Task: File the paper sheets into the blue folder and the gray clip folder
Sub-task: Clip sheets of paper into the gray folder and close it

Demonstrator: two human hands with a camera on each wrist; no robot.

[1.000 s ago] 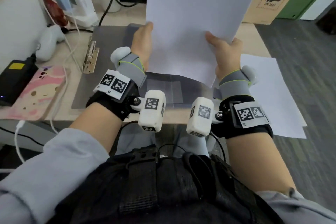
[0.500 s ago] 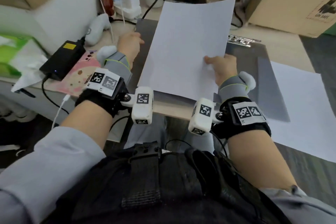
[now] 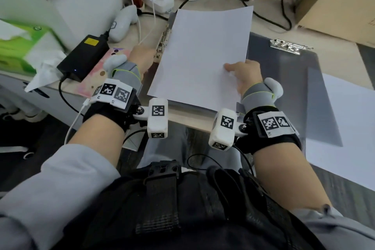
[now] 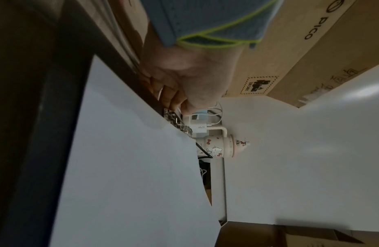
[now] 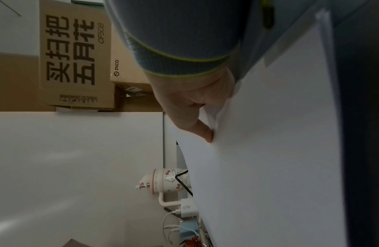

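The paper sheet (image 3: 203,55) is pinched by the right hand (image 3: 246,76) above the gray clip folder (image 3: 288,71); the left hand (image 3: 142,57) is curled at its side clip (image 3: 163,42). A released clip could trap the sheet crooked.

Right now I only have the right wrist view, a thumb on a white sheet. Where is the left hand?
Observer: The left hand is at the sheet's left edge, beside the metal clip of the open folder.
Reviewer: Gripping the clip?
Observer: Its fingers curl at the folder's edge by the clip; a grip I cannot confirm.
Reviewer: More paper anywhere?
Observer: A second sheet lies right of the folder.
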